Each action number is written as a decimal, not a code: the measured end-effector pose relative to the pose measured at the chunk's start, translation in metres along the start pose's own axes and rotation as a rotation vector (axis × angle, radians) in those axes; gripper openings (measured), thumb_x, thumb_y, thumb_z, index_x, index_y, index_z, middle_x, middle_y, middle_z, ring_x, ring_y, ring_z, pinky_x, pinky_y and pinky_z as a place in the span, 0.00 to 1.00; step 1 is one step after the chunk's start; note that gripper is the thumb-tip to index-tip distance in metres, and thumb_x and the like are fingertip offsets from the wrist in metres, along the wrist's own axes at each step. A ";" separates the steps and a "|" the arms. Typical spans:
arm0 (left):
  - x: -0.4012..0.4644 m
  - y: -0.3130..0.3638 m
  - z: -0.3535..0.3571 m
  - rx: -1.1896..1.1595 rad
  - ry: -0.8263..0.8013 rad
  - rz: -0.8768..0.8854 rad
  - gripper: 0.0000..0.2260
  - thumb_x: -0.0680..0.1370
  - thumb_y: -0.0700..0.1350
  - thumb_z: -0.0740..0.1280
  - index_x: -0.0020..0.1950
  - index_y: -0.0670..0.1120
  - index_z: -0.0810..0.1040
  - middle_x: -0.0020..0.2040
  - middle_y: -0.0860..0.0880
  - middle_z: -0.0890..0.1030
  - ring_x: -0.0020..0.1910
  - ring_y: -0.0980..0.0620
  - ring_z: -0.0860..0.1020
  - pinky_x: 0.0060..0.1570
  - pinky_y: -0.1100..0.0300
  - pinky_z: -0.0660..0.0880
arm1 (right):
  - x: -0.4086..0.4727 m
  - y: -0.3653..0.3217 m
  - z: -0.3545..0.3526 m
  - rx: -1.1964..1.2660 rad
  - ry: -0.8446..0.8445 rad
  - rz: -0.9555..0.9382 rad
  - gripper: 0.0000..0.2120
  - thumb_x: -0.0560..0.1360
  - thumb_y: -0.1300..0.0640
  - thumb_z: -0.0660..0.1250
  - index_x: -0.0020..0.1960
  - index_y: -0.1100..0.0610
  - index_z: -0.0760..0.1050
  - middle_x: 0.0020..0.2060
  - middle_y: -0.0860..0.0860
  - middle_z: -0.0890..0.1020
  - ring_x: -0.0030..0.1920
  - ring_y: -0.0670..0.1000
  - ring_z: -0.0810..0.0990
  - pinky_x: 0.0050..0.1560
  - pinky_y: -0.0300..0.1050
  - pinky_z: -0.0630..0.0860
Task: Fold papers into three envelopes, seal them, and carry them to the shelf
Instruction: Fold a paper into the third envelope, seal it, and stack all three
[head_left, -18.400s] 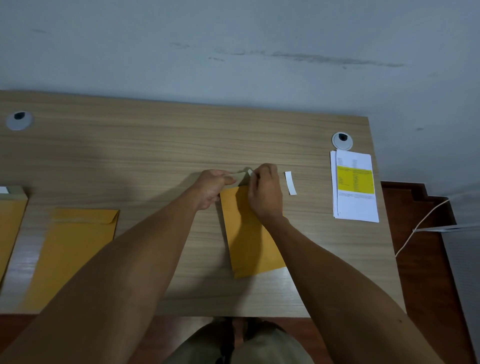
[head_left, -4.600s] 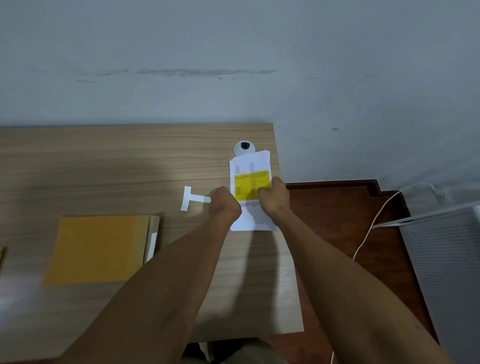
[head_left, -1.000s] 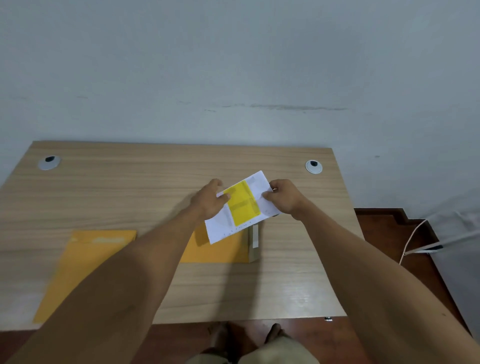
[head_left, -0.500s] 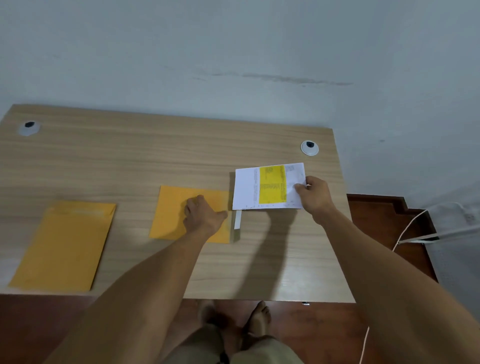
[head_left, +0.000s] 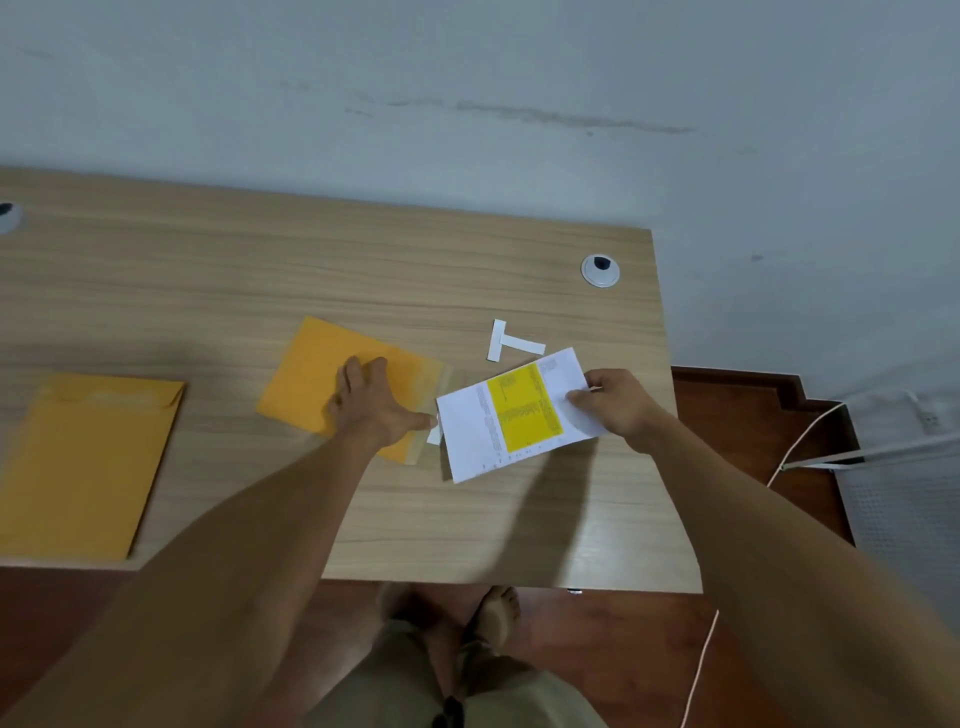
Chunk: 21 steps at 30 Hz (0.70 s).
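Note:
A yellow envelope lies tilted on the wooden desk, its open flap end pointing right. My left hand rests flat on it with straight fingers, thumb reaching toward the flap. My right hand pinches the right edge of a white paper with a yellow block, held just above the desk with its left edge next to the envelope's mouth. A second yellow envelope lies flat at the desk's left front.
Two white peel strips lie in a T shape behind the paper. A cable grommet sits at the back right, another at the far left edge. The desk's right edge drops to a red-brown floor with a white cable.
The envelope has turned so that its mouth points toward the paper. My right hand has brought the paper down and left, close to the mouth. The view shifted, and the peel strips came into sight.

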<state>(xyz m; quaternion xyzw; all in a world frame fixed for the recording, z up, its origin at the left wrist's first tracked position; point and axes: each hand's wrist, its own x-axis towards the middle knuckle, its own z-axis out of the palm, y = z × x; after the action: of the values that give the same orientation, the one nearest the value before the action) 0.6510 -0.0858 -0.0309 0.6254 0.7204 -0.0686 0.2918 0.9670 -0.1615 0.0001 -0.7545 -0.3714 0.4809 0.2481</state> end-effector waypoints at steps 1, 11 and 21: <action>0.000 0.001 0.000 -0.009 -0.003 0.002 0.56 0.60 0.65 0.79 0.79 0.54 0.52 0.82 0.47 0.44 0.81 0.45 0.43 0.74 0.40 0.55 | 0.001 0.000 0.001 -0.014 -0.003 0.007 0.11 0.74 0.62 0.68 0.51 0.71 0.79 0.39 0.56 0.80 0.40 0.51 0.76 0.41 0.46 0.72; 0.006 0.018 -0.011 -0.053 -0.069 0.012 0.49 0.62 0.61 0.78 0.76 0.48 0.59 0.78 0.45 0.55 0.79 0.42 0.53 0.69 0.43 0.66 | 0.009 -0.028 0.012 -0.124 0.025 0.048 0.13 0.67 0.63 0.64 0.45 0.75 0.73 0.36 0.54 0.71 0.38 0.52 0.69 0.37 0.47 0.66; 0.002 0.047 -0.011 0.256 -0.155 0.047 0.29 0.73 0.54 0.67 0.71 0.45 0.67 0.79 0.35 0.51 0.76 0.35 0.58 0.70 0.45 0.64 | 0.013 -0.063 0.018 -0.166 0.069 0.001 0.07 0.69 0.65 0.62 0.42 0.70 0.75 0.35 0.55 0.73 0.36 0.53 0.72 0.34 0.46 0.71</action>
<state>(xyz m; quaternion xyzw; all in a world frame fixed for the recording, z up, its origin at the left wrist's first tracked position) 0.6915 -0.0697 -0.0105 0.6672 0.6661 -0.2011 0.2659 0.9338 -0.1126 0.0316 -0.7888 -0.4008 0.4222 0.1971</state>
